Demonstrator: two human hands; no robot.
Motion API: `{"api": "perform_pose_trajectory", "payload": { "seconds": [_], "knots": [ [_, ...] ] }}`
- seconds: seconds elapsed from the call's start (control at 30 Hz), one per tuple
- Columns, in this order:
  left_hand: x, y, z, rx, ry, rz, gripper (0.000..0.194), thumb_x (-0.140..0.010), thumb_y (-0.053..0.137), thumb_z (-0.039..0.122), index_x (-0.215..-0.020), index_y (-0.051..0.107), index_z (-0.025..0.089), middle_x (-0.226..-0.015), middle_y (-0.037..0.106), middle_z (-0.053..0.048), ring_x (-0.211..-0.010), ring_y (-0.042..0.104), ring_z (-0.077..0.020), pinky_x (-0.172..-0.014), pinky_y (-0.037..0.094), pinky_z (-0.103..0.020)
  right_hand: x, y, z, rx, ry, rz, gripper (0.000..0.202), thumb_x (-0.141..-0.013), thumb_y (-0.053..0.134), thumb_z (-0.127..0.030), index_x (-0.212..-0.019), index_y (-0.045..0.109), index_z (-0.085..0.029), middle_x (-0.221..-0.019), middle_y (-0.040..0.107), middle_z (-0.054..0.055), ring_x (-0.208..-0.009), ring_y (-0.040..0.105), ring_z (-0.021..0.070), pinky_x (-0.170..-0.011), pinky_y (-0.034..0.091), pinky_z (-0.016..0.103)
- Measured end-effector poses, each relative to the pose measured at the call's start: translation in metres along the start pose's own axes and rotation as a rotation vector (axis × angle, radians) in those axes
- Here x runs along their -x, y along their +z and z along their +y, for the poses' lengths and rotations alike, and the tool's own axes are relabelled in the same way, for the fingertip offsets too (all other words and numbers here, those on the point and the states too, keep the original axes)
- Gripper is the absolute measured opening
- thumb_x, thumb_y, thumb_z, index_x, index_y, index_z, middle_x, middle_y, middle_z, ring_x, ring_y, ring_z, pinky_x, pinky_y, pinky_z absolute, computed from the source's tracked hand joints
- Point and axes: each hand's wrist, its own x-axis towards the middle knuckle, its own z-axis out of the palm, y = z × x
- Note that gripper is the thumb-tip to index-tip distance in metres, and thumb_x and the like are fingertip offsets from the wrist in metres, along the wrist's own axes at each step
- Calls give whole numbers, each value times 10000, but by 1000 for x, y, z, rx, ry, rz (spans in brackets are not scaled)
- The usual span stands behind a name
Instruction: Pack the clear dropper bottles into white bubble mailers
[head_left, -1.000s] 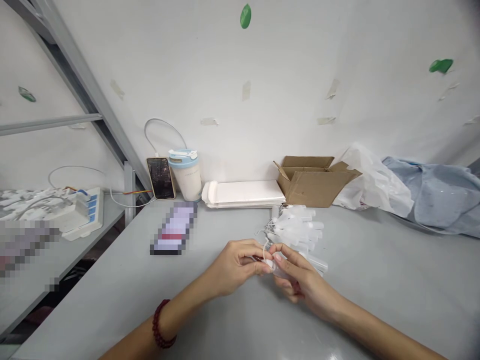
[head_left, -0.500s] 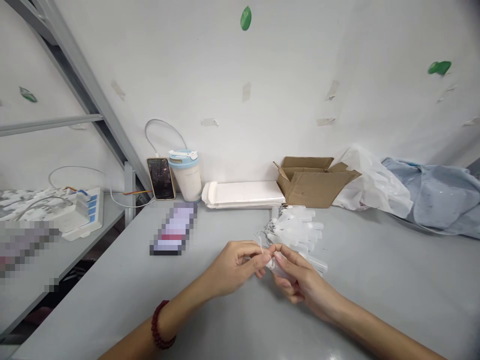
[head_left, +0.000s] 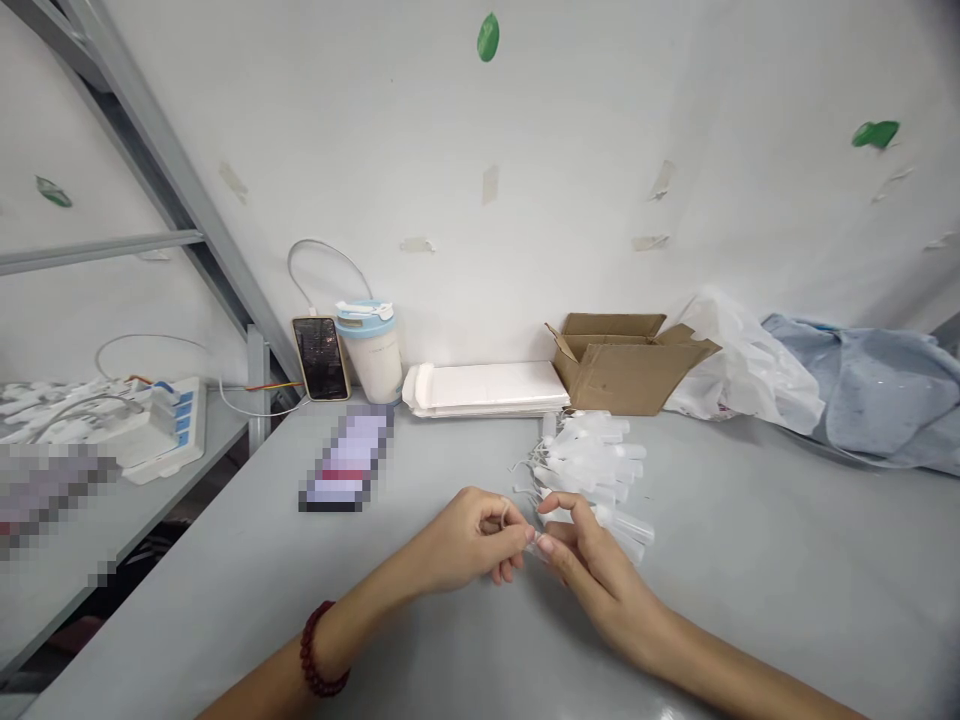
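My left hand, with a dark red bead bracelet on the wrist, pinches a thin white cord between thumb and fingers. Its fingertips meet those of my right hand. The right thumb and a finger are closed on something small and whitish, mostly hidden; the right index finger is raised and bent. Just behind the right hand lies a pile of translucent white tube-like pieces with thin cords at their left ends.
Along the wall stand a phone, a lidded cup, stacked white flat boxes, an open cardboard box, a white plastic bag and blue-grey fabric. A blurred-out device lies on the grey table.
The white piece that showed in my right hand is now mostly hidden behind the fingers. My right index finger has lifted, and the fingertips have shifted slightly down.
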Motion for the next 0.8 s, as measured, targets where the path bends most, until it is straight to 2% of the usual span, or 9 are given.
{"api": "perform_pose_trajectory", "payload": {
  "seconds": [0.1, 0.23, 0.33, 0.43, 0.57, 0.7, 0.8],
  "knots": [
    [1, 0, 0, 33, 26, 11, 143, -777, 566, 256, -799, 619, 125, -624, 557, 14, -557, 527, -101, -552, 441, -220, 0, 0, 0, 12, -7, 17, 231, -946, 297, -444, -1065, 317, -247, -657, 520, -36, -561, 413, 129, -533, 303, 246],
    [2, 1, 2, 14, 100, 33, 151, -782, 572, 245, -849, 653, 136, -701, 565, 6, -608, 513, -96, -578, 438, -208, -2, -2, -1, -34, 16, 17, 225, -946, 309, -438, -1055, 314, -241, -633, 494, -51, -553, 412, 120, -518, 292, 236],
    [0, 2, 0, 1, 86, 56, 212, -813, 539, 306, -829, 655, 129, -721, 573, -9, -612, 529, -107, -570, 457, -218, -3, -3, -1, -36, 11, 16, 219, -949, 304, -433, -1050, 314, -239, -628, 487, -56, -546, 402, 114, -518, 291, 234],
    [-2, 1, -4, -31, 37, 50, 311, -842, 492, 373, -736, 628, 114, -634, 561, -7, -549, 528, -108, -538, 456, -227, -2, -3, 0, 33, -10, 35, 221, -949, 299, -430, -1054, 318, -236, -631, 491, -51, -551, 409, 119, -529, 298, 242],
    [-3, 1, -5, -29, 46, 14, 281, -845, 495, 344, -763, 630, 111, -640, 573, -12, -568, 546, -112, -562, 460, -229, -2, -4, 0, 38, -5, 9, 236, -942, 305, -446, -1052, 323, -238, -658, 504, -40, -560, 408, 123, -538, 305, 245],
    [1, 3, -2, -107, 163, 39, 217, -834, 516, 260, -930, 658, 126, -769, 616, -34, -651, 567, -123, -631, 471, -238, -5, -9, -7, -191, 120, -34, 268, -918, 336, -503, -1027, 350, -259, -689, 488, -42, -548, 380, 107, -507, 284, 223],
    [2, 5, -1, -157, 242, 71, 209, -820, 531, 214, -971, 654, 140, -857, 633, -43, -719, 570, -132, -687, 471, -241, -7, -12, -11, -306, 242, -40, 287, -893, 374, -533, -996, 371, -265, -683, 421, -55, -517, 338, 88, -478, 256, 206]
  ]
}}
